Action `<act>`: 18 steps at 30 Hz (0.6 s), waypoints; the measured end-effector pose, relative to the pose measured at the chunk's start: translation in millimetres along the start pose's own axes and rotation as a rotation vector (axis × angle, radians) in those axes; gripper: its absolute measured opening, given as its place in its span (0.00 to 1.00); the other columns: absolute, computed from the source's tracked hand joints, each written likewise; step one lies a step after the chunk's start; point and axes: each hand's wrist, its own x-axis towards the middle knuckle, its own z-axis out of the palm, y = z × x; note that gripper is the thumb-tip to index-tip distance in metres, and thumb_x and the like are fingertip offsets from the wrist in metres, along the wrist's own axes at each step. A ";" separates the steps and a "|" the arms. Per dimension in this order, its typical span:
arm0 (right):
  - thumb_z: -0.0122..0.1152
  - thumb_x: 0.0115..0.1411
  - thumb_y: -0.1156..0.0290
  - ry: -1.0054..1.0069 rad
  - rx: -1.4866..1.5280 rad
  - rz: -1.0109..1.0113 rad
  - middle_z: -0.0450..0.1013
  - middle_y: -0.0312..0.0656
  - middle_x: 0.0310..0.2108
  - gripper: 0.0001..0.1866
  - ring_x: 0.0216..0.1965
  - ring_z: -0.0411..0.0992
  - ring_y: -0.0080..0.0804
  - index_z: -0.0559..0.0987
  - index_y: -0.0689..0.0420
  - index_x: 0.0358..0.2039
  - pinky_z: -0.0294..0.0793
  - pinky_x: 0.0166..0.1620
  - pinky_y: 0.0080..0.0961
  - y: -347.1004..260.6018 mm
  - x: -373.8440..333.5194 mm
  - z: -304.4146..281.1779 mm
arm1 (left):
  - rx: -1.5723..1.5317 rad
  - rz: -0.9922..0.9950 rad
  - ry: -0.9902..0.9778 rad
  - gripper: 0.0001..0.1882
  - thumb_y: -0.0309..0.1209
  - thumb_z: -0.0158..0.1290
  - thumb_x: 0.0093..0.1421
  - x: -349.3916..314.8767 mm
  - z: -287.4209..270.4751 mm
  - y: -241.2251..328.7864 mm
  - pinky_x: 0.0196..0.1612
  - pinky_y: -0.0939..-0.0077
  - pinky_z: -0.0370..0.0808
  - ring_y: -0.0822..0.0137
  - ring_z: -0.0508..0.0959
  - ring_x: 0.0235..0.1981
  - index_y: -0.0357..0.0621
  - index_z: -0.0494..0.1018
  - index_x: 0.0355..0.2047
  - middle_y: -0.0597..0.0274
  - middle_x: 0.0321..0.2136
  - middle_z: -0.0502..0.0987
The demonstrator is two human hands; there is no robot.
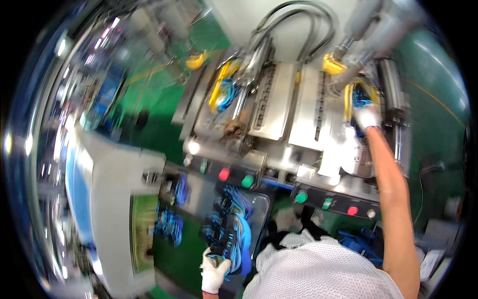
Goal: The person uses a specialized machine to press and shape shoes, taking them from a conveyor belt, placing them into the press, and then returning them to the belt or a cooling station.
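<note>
A worker's left grip (214, 271) pinches the near end of a blue-and-black shoe (239, 245) over a grey tray (263, 203), apparently to steady it, while the right grip (367, 117), too blurred to judge, is at a blue shoe (360, 97) in the machine (271, 112)

Carrier: grey tray (261, 205) | on it: blue-and-black shoes (236, 200), clustered

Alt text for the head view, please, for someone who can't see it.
Gloved left hand holding a blue-and-black shoe, other shoes nearby; gloved right hand at a blue item on the right side of a metal machine with red and green buttons. Picture is blurred.
</note>
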 end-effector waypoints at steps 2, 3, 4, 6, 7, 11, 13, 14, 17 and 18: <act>0.58 0.59 0.42 -0.054 0.149 0.000 0.79 0.63 0.49 0.37 0.54 0.78 0.55 0.81 0.68 0.48 0.75 0.56 0.46 48.5 29.3 0.5 | 0.032 -0.123 0.259 0.40 0.26 0.65 0.54 -28.2 -36.1 -61.8 0.50 0.69 0.75 0.66 0.77 0.45 0.36 0.60 0.66 0.57 0.46 0.77; 0.61 0.58 0.42 0.108 0.077 -0.112 0.80 0.63 0.47 0.35 0.52 0.78 0.58 0.82 0.67 0.45 0.76 0.54 0.46 46.6 30.5 13.8 | 0.168 -0.152 0.464 0.36 0.28 0.65 0.55 -42.2 -46.7 -83.1 0.47 0.68 0.76 0.65 0.77 0.42 0.36 0.64 0.62 0.57 0.43 0.78; 0.64 0.57 0.44 0.179 0.134 -0.075 0.79 0.63 0.47 0.33 0.52 0.78 0.58 0.83 0.67 0.44 0.76 0.54 0.45 51.1 36.2 25.6 | 0.310 -0.190 0.639 0.32 0.30 0.66 0.55 -53.7 -54.9 -106.3 0.44 0.67 0.77 0.63 0.78 0.39 0.35 0.68 0.58 0.57 0.40 0.78; 0.67 0.57 0.47 0.138 0.139 -0.139 0.80 0.63 0.47 0.32 0.51 0.78 0.58 0.82 0.68 0.45 0.76 0.54 0.45 44.4 48.7 36.1 | 0.320 -0.311 0.891 0.41 0.40 0.65 0.54 -65.8 -78.4 -176.8 0.53 0.61 0.76 0.55 0.79 0.46 0.34 0.62 0.63 0.48 0.46 0.78; 0.67 0.57 0.47 0.094 0.084 -0.130 0.79 0.62 0.49 0.33 0.52 0.78 0.56 0.80 0.66 0.50 0.75 0.54 0.45 55.1 66.7 34.1 | 0.229 -0.380 0.959 0.39 0.38 0.65 0.54 -53.6 -79.2 -192.3 0.53 0.60 0.76 0.54 0.79 0.46 0.34 0.62 0.62 0.47 0.46 0.77; 0.67 0.60 0.50 -0.050 0.462 -0.213 0.72 0.56 0.62 0.40 0.59 0.73 0.50 0.68 0.61 0.66 0.71 0.59 0.41 82.3 92.6 26.4 | -0.006 -0.265 1.100 0.36 0.29 0.63 0.53 22.6 -78.1 -277.8 0.55 0.58 0.75 0.50 0.79 0.48 0.35 0.62 0.61 0.45 0.48 0.76; 0.66 0.63 0.51 0.054 0.245 -0.216 0.70 0.53 0.65 0.41 0.62 0.71 0.43 0.64 0.60 0.70 0.69 0.62 0.39 56.4 38.4 13.5 | 0.004 -0.189 1.028 0.37 0.28 0.64 0.52 52.1 -50.8 -288.9 0.57 0.57 0.73 0.49 0.77 0.51 0.36 0.62 0.61 0.44 0.50 0.74; 0.65 0.65 0.52 0.148 0.082 -0.236 0.69 0.52 0.66 0.40 0.63 0.70 0.40 0.63 0.60 0.71 0.69 0.63 0.38 1.5 -34.5 10.9 | 0.031 -0.214 0.967 0.38 0.28 0.65 0.52 45.7 -40.7 -296.4 0.58 0.56 0.72 0.48 0.76 0.53 0.36 0.62 0.61 0.44 0.52 0.73; 0.62 0.68 0.58 0.375 0.335 -0.709 0.64 0.55 0.69 0.39 0.68 0.66 0.46 0.58 0.59 0.74 0.64 0.68 0.39 -30.2 -185.1 12.7 | 0.158 -0.183 0.917 0.40 0.31 0.68 0.51 83.7 17.6 -283.9 0.61 0.55 0.70 0.44 0.73 0.57 0.37 0.62 0.62 0.43 0.55 0.71; 0.62 0.69 0.61 0.301 0.453 -0.763 0.63 0.58 0.70 0.39 0.69 0.65 0.50 0.57 0.59 0.75 0.62 0.70 0.39 -37.4 -234.5 28.5 | 0.164 -0.263 0.926 0.41 0.33 0.68 0.51 91.7 22.2 -273.1 0.62 0.55 0.69 0.43 0.73 0.57 0.37 0.62 0.63 0.43 0.56 0.70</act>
